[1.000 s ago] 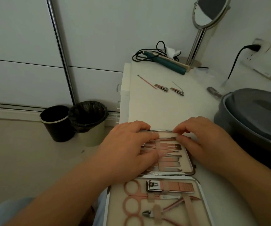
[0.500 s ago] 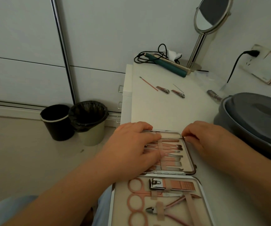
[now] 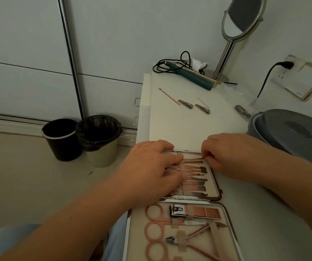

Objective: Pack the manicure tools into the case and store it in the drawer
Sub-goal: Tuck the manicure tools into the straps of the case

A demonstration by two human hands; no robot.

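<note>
Packing about half done, at a guess. Near the front edge of the tabletop (image 3: 189, 129), the case (image 3: 217, 178) lying open and flat, both halves showing. In the near half, already tucked under the straps: pink scissors (image 3: 155, 221), a big clipper (image 3: 194, 211) and a nipper (image 3: 185, 236). In the far half, a row of small tools (image 3: 196, 182) pushed under one strap. Left hand (image 3: 151, 166) resting flat on that row with straight fingers, pressing the tools down and gripping nothing. Right hand (image 3: 232, 157) at the far right corner of the case, fingers curled, and looks to be pinching the end of a thin tool (image 3: 192, 158) in the top slot; hard to be sure, since the fingers hide the tip. So, probably in the middle of sliding that one into place. Not yet packed: a thin red stick (image 3: 169, 96), two small clippers (image 3: 185, 103) (image 3: 202, 108) and a thin pin (image 3: 202, 102), all lying loose farther back on the tabletop, well apart from the case. Left to do, going by that: finish the top slot, fetch the four loose pieces, find a slot for each, fold the case closed, and put it in a drawer. Only drawer handles (image 3: 137, 101) to be seen, on the left side under the tabletop, with every drawer closed. Needs a free hand to pull one open first.
</note>
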